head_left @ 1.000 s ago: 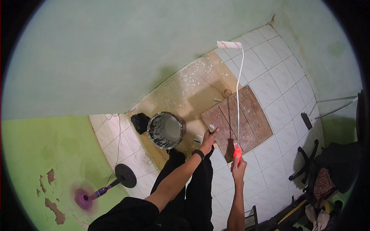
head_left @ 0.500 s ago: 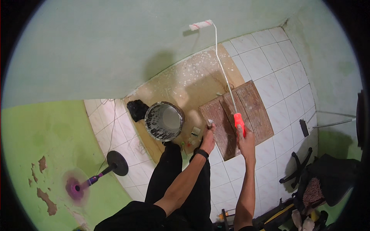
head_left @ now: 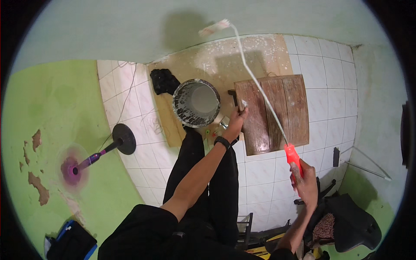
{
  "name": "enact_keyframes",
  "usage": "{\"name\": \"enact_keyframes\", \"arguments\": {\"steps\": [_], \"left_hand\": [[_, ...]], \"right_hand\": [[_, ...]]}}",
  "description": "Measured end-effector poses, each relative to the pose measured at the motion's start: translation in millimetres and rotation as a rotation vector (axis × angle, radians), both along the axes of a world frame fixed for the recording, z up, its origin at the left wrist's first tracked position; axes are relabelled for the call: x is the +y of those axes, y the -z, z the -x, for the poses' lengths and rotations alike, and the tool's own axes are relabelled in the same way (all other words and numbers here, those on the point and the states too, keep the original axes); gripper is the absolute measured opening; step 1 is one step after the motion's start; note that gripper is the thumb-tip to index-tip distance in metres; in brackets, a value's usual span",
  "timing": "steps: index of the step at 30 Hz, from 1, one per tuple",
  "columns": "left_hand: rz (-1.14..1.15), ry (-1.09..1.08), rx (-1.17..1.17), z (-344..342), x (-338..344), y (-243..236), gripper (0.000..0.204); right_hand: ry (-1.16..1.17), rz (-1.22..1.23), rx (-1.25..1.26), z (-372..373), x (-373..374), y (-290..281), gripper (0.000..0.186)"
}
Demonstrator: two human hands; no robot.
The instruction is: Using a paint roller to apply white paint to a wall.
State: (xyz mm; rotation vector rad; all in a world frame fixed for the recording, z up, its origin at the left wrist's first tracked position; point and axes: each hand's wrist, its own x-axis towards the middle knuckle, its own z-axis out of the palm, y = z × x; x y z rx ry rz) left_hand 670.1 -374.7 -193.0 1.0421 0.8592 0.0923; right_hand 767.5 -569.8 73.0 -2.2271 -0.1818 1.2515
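Observation:
My right hand (head_left: 305,180) is wrapped round the red handle of a paint roller (head_left: 216,27). The roller's long bent wire reaches up and left, and its pale sleeve is at the wall, blurred; contact is hard to tell. Beside the left edge of a brown wooden stool (head_left: 275,119), my left hand (head_left: 236,123) has its fingers closed at a small whitish thing (head_left: 244,104) too small to name. Left of that hand stands a paint-splashed dark bucket (head_left: 174,106) with pale paint (head_left: 206,99) inside.
Paint-spotted brown sheeting (head_left: 208,60) lies along the pale wall (head_left: 121,34). A black bag (head_left: 164,81) sits behind the bucket. At left, a purple fan (head_left: 75,170) on a round black base (head_left: 124,138) spins before the peeling green wall. A black chair (head_left: 353,223) stands lower right.
My view has tilted, so floor things appear higher. My right hand has moved right and lower in the picture with the roller, whose sleeve has shifted left. My left hand stays near the stool.

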Motion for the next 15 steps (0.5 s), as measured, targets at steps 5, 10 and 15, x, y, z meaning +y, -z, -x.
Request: {"name": "enact_keyframes", "arguments": {"steps": [5, 10, 15], "left_hand": [[0.284, 0.053, -0.099, 34, -11, 28, 0.029], [0.185, -0.011, -0.08, 47, -14, 37, 0.026], [0.18, 0.151, -0.134, 59, -3, 46, 0.037]], "right_hand": [[-0.132, 0.135, 0.105, 8, 51, -43, 0.033], [-0.288, 0.22, 0.063, 32, 83, -39, 0.036], [-0.153, 0.32, 0.215, 64, 105, -30, 0.04]]}}
